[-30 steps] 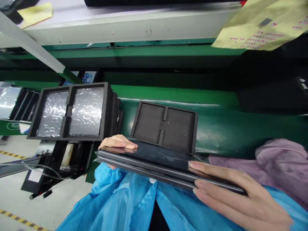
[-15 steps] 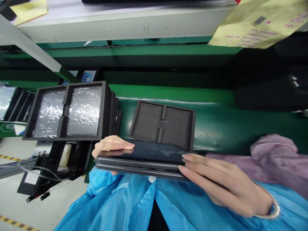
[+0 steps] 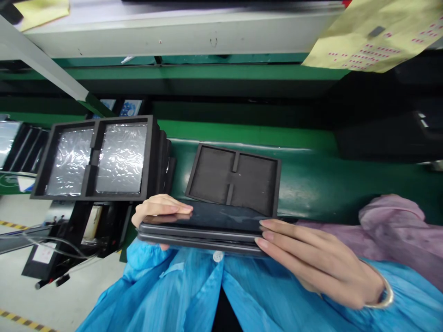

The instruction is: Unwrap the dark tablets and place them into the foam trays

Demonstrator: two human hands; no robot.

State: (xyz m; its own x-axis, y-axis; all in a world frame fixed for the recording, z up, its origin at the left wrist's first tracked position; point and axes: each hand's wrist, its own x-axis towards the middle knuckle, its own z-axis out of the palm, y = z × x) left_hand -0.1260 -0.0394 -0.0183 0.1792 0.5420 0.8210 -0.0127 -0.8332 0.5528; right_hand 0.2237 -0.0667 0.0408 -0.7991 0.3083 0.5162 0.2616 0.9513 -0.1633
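Note:
Two dark, glossy tablets (image 3: 221, 217) lie stacked, screen up, close in front of my body. My left hand (image 3: 161, 210) grips their left end, with its fingers on top and a fingertip showing beneath. At the right end, my right hand (image 3: 318, 258) holds the stack, its fingers stretched along the edge and corner. Just beyond the tablets a black foam tray (image 3: 256, 180) with two bare compartments sits on the green bench. The tablets cover part of its near edge.
To the left, a pile of foam trays (image 3: 149, 157) is topped by one with two film-wrapped panels (image 3: 121, 159). A purple cloth (image 3: 391, 216) lies at the right. A white shelf edge (image 3: 187, 44) spans the far side, with a yellow paper (image 3: 367, 41) hanging from it.
Both hands keep their hold on the stacked tablets, which stay in nearly the same place. The view has shifted only slightly.

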